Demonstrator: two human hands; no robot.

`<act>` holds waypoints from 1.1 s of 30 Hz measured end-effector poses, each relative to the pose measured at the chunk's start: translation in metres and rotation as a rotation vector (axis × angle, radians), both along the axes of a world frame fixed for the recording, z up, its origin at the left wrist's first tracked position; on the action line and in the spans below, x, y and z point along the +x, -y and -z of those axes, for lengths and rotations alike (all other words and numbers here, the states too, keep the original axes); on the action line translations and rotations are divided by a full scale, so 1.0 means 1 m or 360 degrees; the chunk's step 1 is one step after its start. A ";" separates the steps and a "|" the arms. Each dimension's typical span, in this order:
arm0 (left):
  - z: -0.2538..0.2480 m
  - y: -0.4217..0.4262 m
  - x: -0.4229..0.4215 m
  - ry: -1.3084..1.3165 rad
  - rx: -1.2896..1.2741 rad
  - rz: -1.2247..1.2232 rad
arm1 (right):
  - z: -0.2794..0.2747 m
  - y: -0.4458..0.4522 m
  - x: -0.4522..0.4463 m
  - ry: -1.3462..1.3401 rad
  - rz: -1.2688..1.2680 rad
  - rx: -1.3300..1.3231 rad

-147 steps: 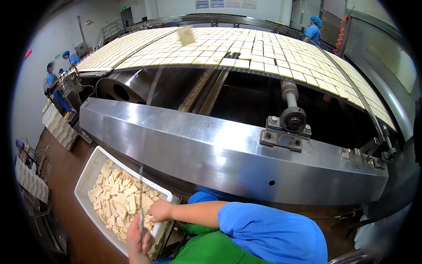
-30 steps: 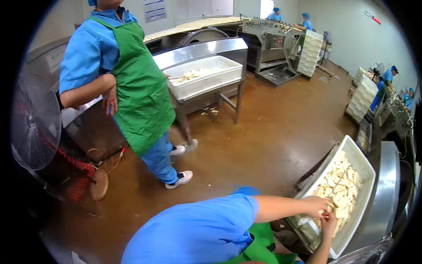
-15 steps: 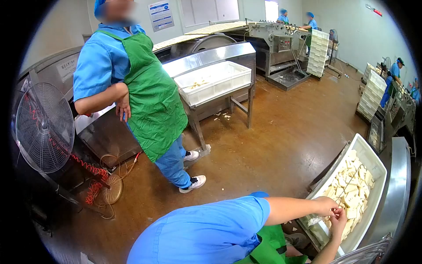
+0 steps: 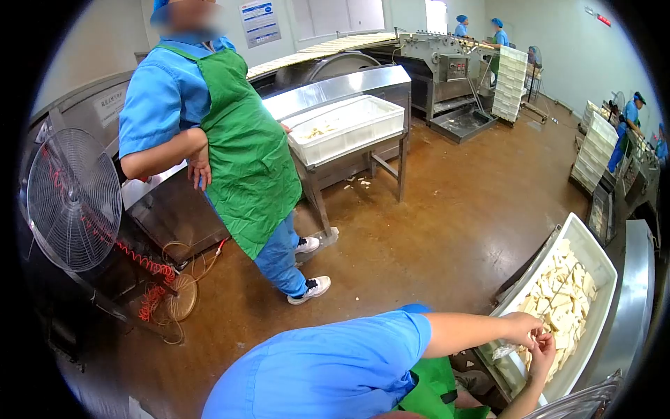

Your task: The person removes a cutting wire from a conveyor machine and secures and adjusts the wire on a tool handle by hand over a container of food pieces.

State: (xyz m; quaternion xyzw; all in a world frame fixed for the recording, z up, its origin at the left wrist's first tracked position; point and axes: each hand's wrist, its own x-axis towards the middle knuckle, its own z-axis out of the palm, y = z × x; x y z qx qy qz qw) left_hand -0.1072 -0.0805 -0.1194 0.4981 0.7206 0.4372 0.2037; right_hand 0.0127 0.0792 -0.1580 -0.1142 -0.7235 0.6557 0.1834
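My left hand [image 4: 522,328] reaches over the near side of a white plastic crate [image 4: 601,293]. Pale, flat, broken pieces [image 4: 562,300] fill much of the crate. My right hand [image 4: 541,353] comes up from below, and its fingertips meet those of my left hand. Both hands are closed in a pinch above the pieces; what lies between the fingers is too small to make out. Beneath my left hand, a crumpled bit of clear plastic [image 4: 502,350] shows at the crate's edge; whether I hold it cannot be told.
A co-worker in a green apron [image 4: 244,153] stands beside another white crate [image 4: 349,133] on a metal stand. A large fan [image 4: 73,199] with red coiled hose stands at left. Stacked crates [image 4: 509,84] and other people are farther back. A metal panel [image 4: 631,286] borders my crate.
My hands stay together over the crate, with fingers shifted slightly. The co-worker's other hand now shows at the edge of the far crate. The view has moved a little.
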 end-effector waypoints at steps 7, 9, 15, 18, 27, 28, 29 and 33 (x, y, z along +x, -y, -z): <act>0.008 -0.002 -0.001 -0.0062 0.0017 0.0014 | 0.004 -0.005 -0.001 -0.0071 -0.0085 -0.0053; 0.009 -0.004 -0.001 -0.0091 0.0042 0.0005 | 0.001 -0.001 0.001 -0.0051 -0.0061 -0.0076; 0.007 -0.004 -0.002 -0.0013 0.0021 -0.0009 | -0.007 0.004 0.004 0.0049 -0.0001 -0.0072; -0.003 -0.001 0.000 0.0025 -0.0034 -0.0024 | -0.016 0.008 0.001 0.0085 0.0004 0.0008; 0.003 -0.004 0.000 -0.0078 0.0067 -0.0076 | -0.015 0.008 0.000 0.0360 0.0019 0.0173; 0.004 -0.005 -0.001 -0.0091 0.0080 -0.0074 | -0.017 0.011 -0.001 0.0409 0.0063 0.0156; 0.006 -0.004 -0.001 -0.0099 0.0089 -0.0075 | -0.016 0.011 -0.002 0.0416 0.0052 0.0160; 0.007 -0.007 0.000 -0.0153 0.0049 -0.0060 | -0.011 0.006 0.000 0.0411 0.0042 0.0136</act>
